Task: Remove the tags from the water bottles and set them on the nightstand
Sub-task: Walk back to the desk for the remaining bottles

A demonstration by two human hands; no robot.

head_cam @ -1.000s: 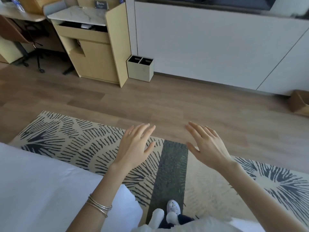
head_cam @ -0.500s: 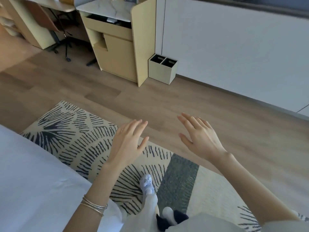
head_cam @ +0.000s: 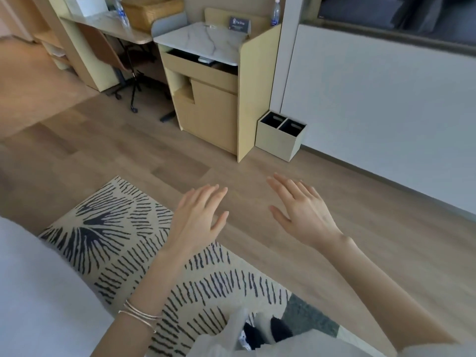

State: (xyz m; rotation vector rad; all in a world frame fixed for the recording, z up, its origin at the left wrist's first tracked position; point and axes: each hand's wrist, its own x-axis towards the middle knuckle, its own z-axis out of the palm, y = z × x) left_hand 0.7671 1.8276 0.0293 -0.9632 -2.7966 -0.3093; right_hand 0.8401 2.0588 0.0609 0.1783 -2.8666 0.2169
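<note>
two bottles show from where i stand: one water bottle [head_cam: 275, 14] upright at the back right of the marble-topped cabinet [head_cam: 206, 45], near a small dark card [head_cam: 239, 23], and a second bottle [head_cam: 121, 12] on the desk [head_cam: 116, 30] to the left, beside a woven basket [head_cam: 152, 10]. whether the first stands on the marble or on a ledge behind it, i cannot tell. they are too small here for me to see any tags. both are well apart from my hands.

my left hand [head_cam: 198, 217] and right hand [head_cam: 304, 215] hang in front of me over the edge of the rug [head_cam: 123, 240] and the wooden floor, palms down, fingers straight and spread, grasping nothing.

i judge the step is simply getting to the bottles, so nothing of the task is done yet. to do it well i should walk right up to the cabinet and not stretch across the marble. i would take the nearer bottle round its body, hold it upright and steer clear of the card. with one hand steadying the bottle, the other can work a tag off at the neck. no nightstand that i can be sure of shows here, so i must find it before setting anything down.
</note>
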